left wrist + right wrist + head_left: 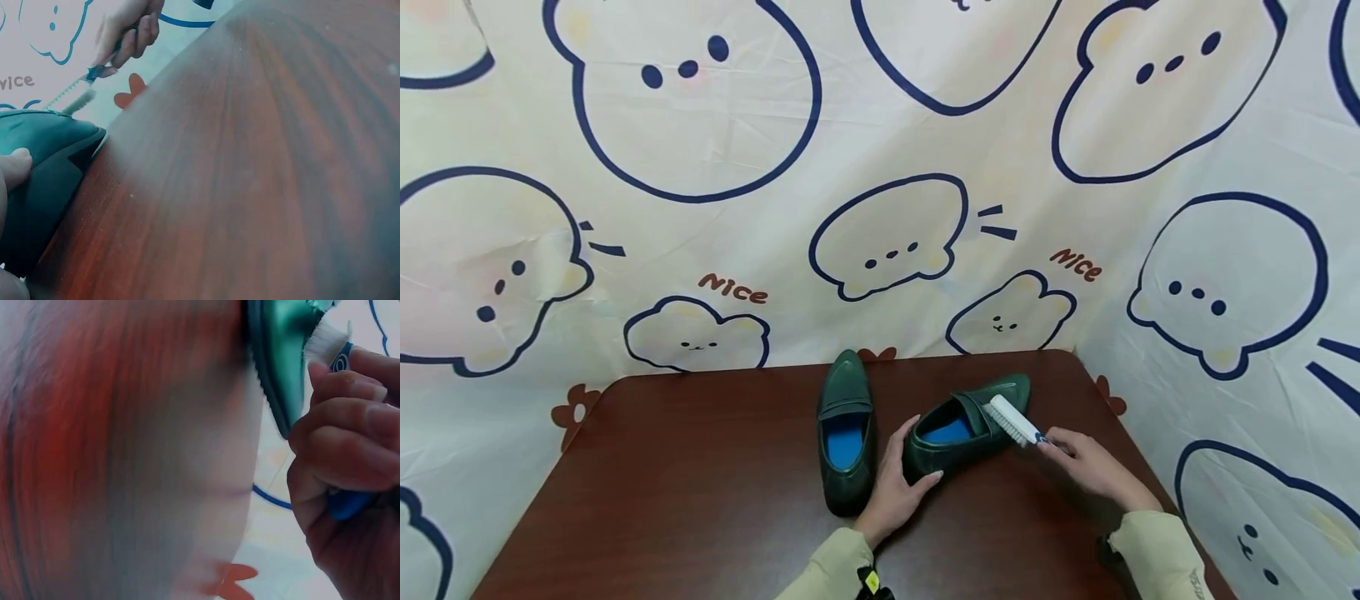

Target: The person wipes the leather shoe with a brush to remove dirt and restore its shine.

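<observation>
Two dark green loafers with blue insoles are on the brown table. My left hand point(895, 490) grips the heel of the right-hand loafer point(934, 458), thumb on the near side and fingers on the far side. That loafer points up and to the right. My right hand point(1093, 468) holds a white brush point(1009, 417) by its blue handle end, fingers curled round it in the right wrist view. The bristles point(326, 340) are at the loafer's front part; exact contact is hard to tell. Left of my left hand, the other loafer point(846, 387) stands upright, toe away from me.
The brown table point(715, 467) has rounded far corners. Behind it and along the right side hangs a pale cloth point(887, 142) printed with cartoon bears. The left-hand loafer stands close beside my left wrist.
</observation>
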`<control>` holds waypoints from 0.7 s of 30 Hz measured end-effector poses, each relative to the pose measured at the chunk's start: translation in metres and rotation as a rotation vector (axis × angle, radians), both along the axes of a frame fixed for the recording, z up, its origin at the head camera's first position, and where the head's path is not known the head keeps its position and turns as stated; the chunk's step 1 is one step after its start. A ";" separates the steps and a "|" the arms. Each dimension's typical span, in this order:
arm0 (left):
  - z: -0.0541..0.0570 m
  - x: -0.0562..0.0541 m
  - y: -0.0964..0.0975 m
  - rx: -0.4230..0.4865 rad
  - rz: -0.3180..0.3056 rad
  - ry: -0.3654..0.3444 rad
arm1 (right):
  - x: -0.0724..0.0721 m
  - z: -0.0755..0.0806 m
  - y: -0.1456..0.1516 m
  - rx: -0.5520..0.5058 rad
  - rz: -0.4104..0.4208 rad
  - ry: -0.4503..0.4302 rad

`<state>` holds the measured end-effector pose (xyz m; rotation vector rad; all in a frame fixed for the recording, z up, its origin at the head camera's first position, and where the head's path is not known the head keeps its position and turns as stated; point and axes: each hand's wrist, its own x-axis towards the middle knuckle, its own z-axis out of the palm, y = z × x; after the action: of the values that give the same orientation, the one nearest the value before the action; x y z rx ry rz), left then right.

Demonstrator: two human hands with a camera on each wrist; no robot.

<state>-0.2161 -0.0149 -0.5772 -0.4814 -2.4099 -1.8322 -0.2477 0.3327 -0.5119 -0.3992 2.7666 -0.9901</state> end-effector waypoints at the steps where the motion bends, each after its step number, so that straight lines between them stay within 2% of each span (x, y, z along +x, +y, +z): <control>1: 0.000 0.000 0.000 -0.005 -0.002 -0.002 | 0.000 -0.002 0.002 -0.001 -0.003 -0.004; 5: 0.000 0.001 0.001 -0.010 -0.010 0.011 | -0.004 -0.006 0.010 0.065 -0.016 0.070; 10: 0.000 0.000 -0.001 -0.003 -0.026 0.016 | -0.011 -0.008 0.015 0.187 -0.088 0.174; 15: 0.000 -0.001 -0.001 0.006 -0.036 0.013 | -0.021 -0.005 0.019 0.244 -0.180 0.245; 17: 0.000 -0.001 -0.001 0.008 -0.037 0.008 | -0.024 -0.004 0.020 0.258 -0.218 0.259; 21: -0.001 -0.001 -0.001 0.006 -0.036 0.002 | -0.030 -0.004 0.024 0.266 -0.251 0.230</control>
<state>-0.2176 -0.0162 -0.5783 -0.5287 -2.4092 -1.8515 -0.2773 0.3569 -0.5157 -0.1342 3.1624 -0.6400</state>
